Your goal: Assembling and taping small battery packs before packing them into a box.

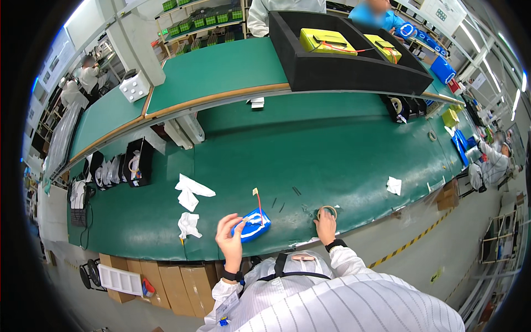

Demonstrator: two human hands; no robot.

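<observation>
A blue shrink-wrapped battery pack (258, 232) lies near the front edge of the green table, with white glue-like strips on top. A red wire (259, 206) rises from it to a small pale connector (255, 191). My left hand (229, 237) is at the pack's left end, its thumb and fingertips drawn close together. A small tan bit shows at those fingertips, too small to make out. Farther right, my right hand (326, 226) has its fingers closed on the near side of a tan roll of tape (330, 208), which rests on the table.
White crumpled sheets (189, 224) lie left of the pack, and another white scrap (394, 186) to the right. Short dark strips (296, 191) lie between. A raised shelf (221, 69) spans the back, bearing a black case (354, 74) with yellow packs. Black bins (138, 160) stand left.
</observation>
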